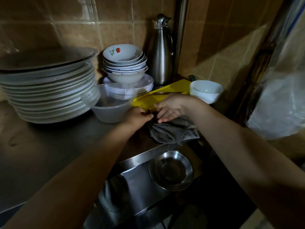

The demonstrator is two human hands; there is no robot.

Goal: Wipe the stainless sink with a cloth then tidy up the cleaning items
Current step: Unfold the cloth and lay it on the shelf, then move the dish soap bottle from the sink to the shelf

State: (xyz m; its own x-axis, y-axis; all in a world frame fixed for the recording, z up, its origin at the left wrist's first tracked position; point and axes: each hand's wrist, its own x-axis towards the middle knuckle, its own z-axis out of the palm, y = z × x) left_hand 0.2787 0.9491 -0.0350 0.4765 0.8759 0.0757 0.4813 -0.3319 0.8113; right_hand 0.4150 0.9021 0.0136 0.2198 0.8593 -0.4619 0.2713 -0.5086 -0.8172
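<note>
Head view, dim kitchen: find the grey cloth (173, 131) bunched on the steel counter (49, 146) at the sink's (132, 160) far rim, near the yellow cutting board (166, 90). Soft, limp, probably damp; gather by a fold. Right hand (171, 108) laid flat on it, fingers straight; left hand (137, 118) curled at its edge, pinching or not, cannot tell. Mind the stacked plates (49, 90) and bowls (125, 63) crowding the counter's far edge.

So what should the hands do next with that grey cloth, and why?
Probably fold the grey cloth back from the sink rim: it lies bunched, one corner reaching that rim, the right hand flat on it, the left hand seemingly pinching its edge.
</note>
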